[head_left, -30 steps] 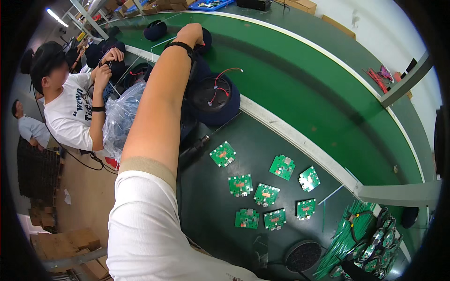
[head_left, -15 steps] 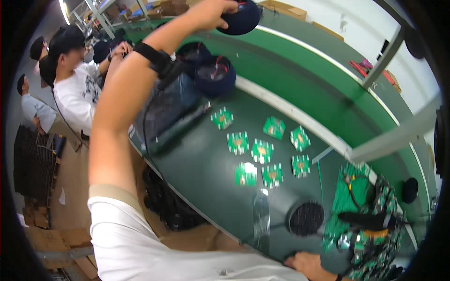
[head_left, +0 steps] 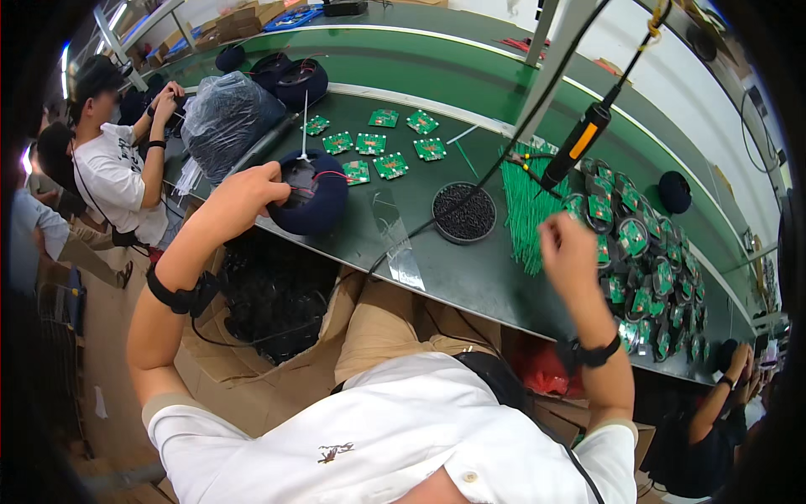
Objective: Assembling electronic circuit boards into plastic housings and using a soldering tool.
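My left hand (head_left: 252, 195) grips the rim of a navy round shell (head_left: 323, 206) at the table's front edge. Its hollow faces up, with thin red wires inside and a pale thin stalk (head_left: 305, 126) standing up from it. Over the right part of the table, my right hand (head_left: 569, 252) is raised with curled fingers; whatever they may hold cannot be made out. Close by lie a bundle of green strips (head_left: 522, 223) and a hanging electric screwdriver (head_left: 579, 143). A round dish of small black screws (head_left: 464, 212) sits between my hands.
Several green circuit boards (head_left: 370, 144) lie mid-table. Assembled round units with boards (head_left: 634, 239) are heaped at the right. Behind the plastic-wrapped bundle (head_left: 227, 118) stand more navy shells (head_left: 300, 82). A green conveyor belt (head_left: 403, 63) runs along the back. Co-workers (head_left: 126, 151) sit at the left.
My left hand has come back from the far left with a navy shell, now at the front edge. My right hand has risen from the near edge toward the green strips. The view has shifted.
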Available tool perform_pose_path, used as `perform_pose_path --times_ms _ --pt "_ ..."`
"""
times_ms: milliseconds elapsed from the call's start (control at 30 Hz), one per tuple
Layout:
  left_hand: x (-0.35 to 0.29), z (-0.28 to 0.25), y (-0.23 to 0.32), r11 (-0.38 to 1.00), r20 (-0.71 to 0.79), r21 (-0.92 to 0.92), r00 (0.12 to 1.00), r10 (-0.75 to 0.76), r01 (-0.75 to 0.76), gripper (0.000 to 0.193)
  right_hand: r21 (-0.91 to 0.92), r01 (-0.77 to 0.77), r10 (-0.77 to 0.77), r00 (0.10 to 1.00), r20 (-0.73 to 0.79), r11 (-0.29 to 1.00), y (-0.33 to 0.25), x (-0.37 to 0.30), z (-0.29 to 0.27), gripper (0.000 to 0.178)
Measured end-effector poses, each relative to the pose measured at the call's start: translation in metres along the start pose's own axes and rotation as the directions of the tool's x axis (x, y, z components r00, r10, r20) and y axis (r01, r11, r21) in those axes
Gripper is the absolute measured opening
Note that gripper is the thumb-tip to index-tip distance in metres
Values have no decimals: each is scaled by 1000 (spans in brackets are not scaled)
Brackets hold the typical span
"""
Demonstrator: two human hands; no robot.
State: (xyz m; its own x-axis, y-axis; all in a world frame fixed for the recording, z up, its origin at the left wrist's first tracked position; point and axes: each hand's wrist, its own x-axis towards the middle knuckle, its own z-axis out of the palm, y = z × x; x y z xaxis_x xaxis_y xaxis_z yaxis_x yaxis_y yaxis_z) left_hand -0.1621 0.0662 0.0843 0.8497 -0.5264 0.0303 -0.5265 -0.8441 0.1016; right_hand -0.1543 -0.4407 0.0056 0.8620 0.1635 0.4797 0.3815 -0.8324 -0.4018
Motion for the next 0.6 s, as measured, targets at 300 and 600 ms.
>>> perform_pose_path --times_ms 300,600 --pt "-7 20 -38 982 -168 100 976 -141 159 23 -86 216 -181 936 303 973 160 130 50 36" --pt "54 72 21 779 -418 85 732 -538 621 46 -168 205 -164 960 226 964 160 142 52 20"
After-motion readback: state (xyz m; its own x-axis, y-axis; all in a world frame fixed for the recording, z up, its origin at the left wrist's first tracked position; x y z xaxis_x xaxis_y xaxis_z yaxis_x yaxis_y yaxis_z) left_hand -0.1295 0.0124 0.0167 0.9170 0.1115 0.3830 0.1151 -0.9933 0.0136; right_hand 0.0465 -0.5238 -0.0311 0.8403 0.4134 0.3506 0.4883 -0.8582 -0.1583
